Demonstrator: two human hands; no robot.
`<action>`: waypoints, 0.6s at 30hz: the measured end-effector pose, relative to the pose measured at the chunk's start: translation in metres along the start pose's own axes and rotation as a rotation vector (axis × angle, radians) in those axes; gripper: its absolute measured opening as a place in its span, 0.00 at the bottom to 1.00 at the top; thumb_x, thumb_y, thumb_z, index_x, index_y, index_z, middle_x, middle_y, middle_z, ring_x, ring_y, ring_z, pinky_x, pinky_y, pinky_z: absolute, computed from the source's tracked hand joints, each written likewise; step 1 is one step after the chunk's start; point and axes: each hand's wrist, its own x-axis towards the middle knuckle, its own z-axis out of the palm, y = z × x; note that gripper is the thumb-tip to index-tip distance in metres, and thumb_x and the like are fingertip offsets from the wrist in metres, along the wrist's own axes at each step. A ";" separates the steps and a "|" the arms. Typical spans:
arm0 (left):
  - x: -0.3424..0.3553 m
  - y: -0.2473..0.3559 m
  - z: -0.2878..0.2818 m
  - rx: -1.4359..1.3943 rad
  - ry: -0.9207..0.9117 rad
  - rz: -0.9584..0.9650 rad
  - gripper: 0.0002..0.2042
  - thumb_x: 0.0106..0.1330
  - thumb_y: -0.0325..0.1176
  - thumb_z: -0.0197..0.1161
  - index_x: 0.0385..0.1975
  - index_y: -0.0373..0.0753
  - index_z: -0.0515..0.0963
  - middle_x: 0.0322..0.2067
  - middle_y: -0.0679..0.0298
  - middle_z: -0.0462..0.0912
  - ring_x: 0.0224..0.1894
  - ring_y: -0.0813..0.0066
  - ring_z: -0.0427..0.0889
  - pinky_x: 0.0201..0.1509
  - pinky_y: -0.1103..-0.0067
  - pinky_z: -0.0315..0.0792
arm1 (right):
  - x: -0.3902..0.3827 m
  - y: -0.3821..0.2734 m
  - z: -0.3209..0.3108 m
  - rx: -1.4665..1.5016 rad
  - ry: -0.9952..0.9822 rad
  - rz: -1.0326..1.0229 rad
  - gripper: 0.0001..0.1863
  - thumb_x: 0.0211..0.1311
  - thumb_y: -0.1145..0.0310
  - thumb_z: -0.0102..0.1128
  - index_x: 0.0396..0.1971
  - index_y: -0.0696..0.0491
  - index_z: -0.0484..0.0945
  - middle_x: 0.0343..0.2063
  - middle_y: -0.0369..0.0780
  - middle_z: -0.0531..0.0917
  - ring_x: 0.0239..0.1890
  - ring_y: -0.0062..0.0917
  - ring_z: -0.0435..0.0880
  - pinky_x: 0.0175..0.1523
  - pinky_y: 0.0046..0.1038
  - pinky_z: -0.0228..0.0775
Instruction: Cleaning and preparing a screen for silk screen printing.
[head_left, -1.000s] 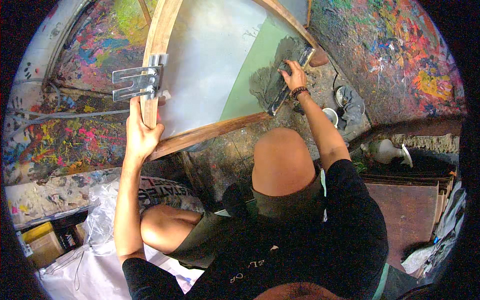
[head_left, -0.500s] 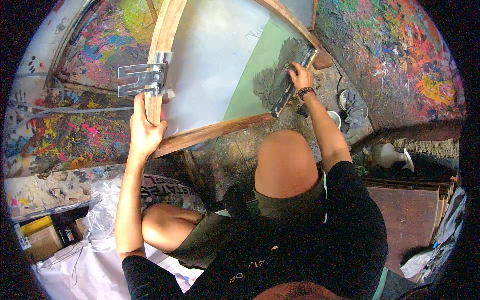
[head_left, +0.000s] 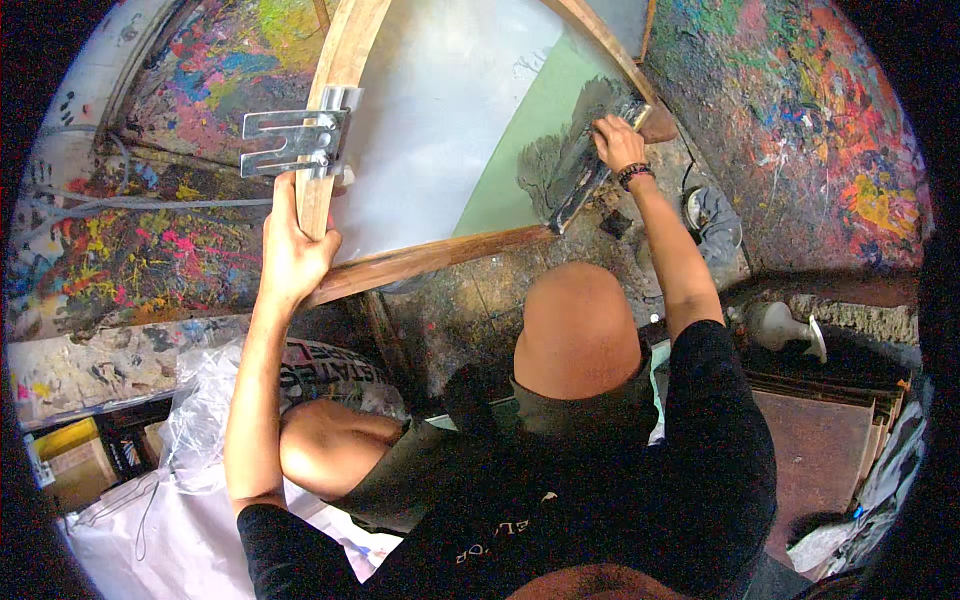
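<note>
A wooden screen-printing frame (head_left: 440, 255) stretched with pale mesh (head_left: 430, 120) is tilted up before me. My left hand (head_left: 298, 245) is closed around its left rail near the lower corner, thumb on the near side. Just above that hand, a slotted metal bracket (head_left: 285, 143) is fixed to the rail. Across the mesh runs a green band (head_left: 510, 165), with smeared dark ink (head_left: 555, 165) beside it. At the frame's right end lies a black-stained strip (head_left: 580, 198). There my right hand (head_left: 620, 145) rests with curled fingers; what they hold, if anything, is hidden.
Paint-splattered boards (head_left: 790, 130) flank the frame. A grey cloth (head_left: 718, 225) lies right of my forearm. Stacked brown boards (head_left: 815, 450) stand at lower right, below a white rounded object (head_left: 775, 325). Clear plastic wrapping (head_left: 215, 385) lies by my left forearm.
The frame, with my left hand on it, has shifted slightly to the right. My right hand has moved a little rightward, and its fingers are more curled.
</note>
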 end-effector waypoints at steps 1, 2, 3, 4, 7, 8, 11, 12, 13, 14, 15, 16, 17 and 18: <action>0.000 0.000 0.000 -0.001 -0.001 -0.009 0.32 0.46 0.21 0.59 0.56 0.37 0.62 0.34 0.52 0.80 0.37 0.59 0.82 0.45 0.68 0.74 | 0.001 0.000 -0.001 -0.014 -0.017 -0.023 0.09 0.57 0.69 0.59 0.39 0.50 0.76 0.39 0.42 0.81 0.45 0.40 0.80 0.48 0.39 0.74; 0.001 0.000 0.001 -0.002 0.003 -0.013 0.32 0.46 0.22 0.60 0.56 0.37 0.62 0.35 0.51 0.80 0.38 0.57 0.82 0.46 0.68 0.74 | 0.002 0.001 -0.002 -0.032 -0.036 -0.035 0.10 0.57 0.69 0.59 0.39 0.51 0.76 0.39 0.42 0.81 0.45 0.39 0.80 0.48 0.39 0.74; 0.001 0.000 0.001 0.006 0.003 -0.001 0.31 0.46 0.22 0.60 0.56 0.37 0.62 0.36 0.50 0.80 0.39 0.55 0.82 0.47 0.67 0.74 | 0.003 0.001 -0.003 -0.050 0.026 -0.096 0.10 0.57 0.69 0.58 0.39 0.52 0.75 0.39 0.43 0.80 0.45 0.40 0.80 0.47 0.40 0.74; 0.002 0.000 0.001 0.016 0.010 0.016 0.31 0.46 0.22 0.60 0.56 0.37 0.62 0.37 0.49 0.80 0.41 0.53 0.82 0.48 0.67 0.74 | 0.003 0.000 -0.004 -0.071 0.087 -0.147 0.10 0.57 0.69 0.58 0.39 0.52 0.75 0.39 0.43 0.80 0.45 0.40 0.79 0.47 0.40 0.74; 0.003 -0.001 0.001 -0.014 0.013 0.049 0.32 0.46 0.22 0.60 0.56 0.37 0.62 0.40 0.47 0.80 0.46 0.47 0.81 0.51 0.65 0.73 | 0.001 -0.001 -0.006 -0.102 -0.012 -0.132 0.12 0.56 0.68 0.57 0.40 0.54 0.74 0.41 0.45 0.80 0.46 0.40 0.79 0.47 0.40 0.75; 0.004 -0.001 0.002 -0.029 0.010 0.058 0.32 0.46 0.22 0.60 0.56 0.37 0.62 0.41 0.46 0.80 0.48 0.46 0.81 0.52 0.65 0.72 | -0.001 -0.002 -0.007 -0.112 -0.098 -0.086 0.13 0.56 0.68 0.57 0.41 0.55 0.74 0.42 0.46 0.80 0.46 0.40 0.79 0.48 0.40 0.75; 0.004 -0.001 0.002 -0.022 -0.005 -0.001 0.32 0.46 0.21 0.60 0.56 0.37 0.62 0.43 0.45 0.80 0.49 0.47 0.81 0.53 0.65 0.72 | -0.012 -0.007 -0.005 -0.069 -0.161 -0.106 0.15 0.55 0.66 0.58 0.42 0.56 0.74 0.42 0.48 0.81 0.45 0.42 0.80 0.49 0.41 0.74; 0.004 0.000 0.003 -0.022 0.001 0.013 0.32 0.46 0.21 0.60 0.56 0.37 0.62 0.43 0.45 0.80 0.49 0.47 0.81 0.53 0.65 0.72 | -0.016 -0.009 -0.004 -0.062 -0.190 -0.097 0.15 0.55 0.65 0.58 0.41 0.56 0.74 0.41 0.48 0.81 0.45 0.42 0.81 0.49 0.41 0.74; 0.005 0.000 0.003 -0.011 0.006 0.022 0.32 0.47 0.22 0.60 0.56 0.37 0.62 0.43 0.45 0.80 0.50 0.44 0.80 0.53 0.64 0.72 | -0.022 -0.014 -0.001 -0.051 -0.176 -0.119 0.16 0.54 0.64 0.58 0.40 0.57 0.74 0.41 0.49 0.80 0.44 0.43 0.81 0.49 0.42 0.74; 0.005 0.001 0.003 0.001 0.008 0.007 0.32 0.47 0.22 0.60 0.57 0.38 0.62 0.43 0.45 0.80 0.50 0.43 0.79 0.53 0.64 0.72 | -0.027 -0.017 0.000 -0.039 -0.200 -0.130 0.15 0.54 0.64 0.58 0.39 0.57 0.74 0.41 0.49 0.80 0.43 0.43 0.81 0.49 0.42 0.74; 0.006 0.002 0.004 0.014 0.014 -0.004 0.32 0.47 0.22 0.60 0.57 0.38 0.62 0.43 0.45 0.80 0.50 0.42 0.79 0.53 0.63 0.73 | -0.034 -0.024 0.003 -0.035 -0.262 -0.106 0.15 0.53 0.64 0.58 0.39 0.57 0.74 0.41 0.49 0.80 0.43 0.43 0.81 0.49 0.42 0.74; 0.006 0.002 0.005 0.029 0.022 -0.001 0.32 0.47 0.22 0.61 0.57 0.38 0.62 0.43 0.45 0.80 0.50 0.41 0.78 0.53 0.63 0.73 | -0.041 -0.028 0.004 -0.025 -0.317 -0.090 0.15 0.53 0.64 0.58 0.38 0.57 0.74 0.41 0.49 0.81 0.43 0.43 0.81 0.49 0.42 0.74; 0.007 0.002 0.005 -0.001 0.019 0.005 0.32 0.47 0.22 0.61 0.57 0.40 0.63 0.44 0.45 0.80 0.51 0.39 0.77 0.53 0.62 0.73 | -0.049 -0.036 0.007 -0.019 -0.217 -0.134 0.15 0.53 0.63 0.58 0.37 0.57 0.74 0.39 0.49 0.80 0.42 0.43 0.81 0.48 0.43 0.74; 0.007 0.003 0.005 -0.009 0.018 0.006 0.30 0.49 0.23 0.61 0.57 0.40 0.63 0.43 0.46 0.80 0.49 0.43 0.78 0.52 0.63 0.73 | -0.056 -0.041 0.009 0.022 -0.172 -0.151 0.15 0.53 0.63 0.58 0.37 0.57 0.74 0.39 0.49 0.80 0.42 0.43 0.81 0.47 0.43 0.74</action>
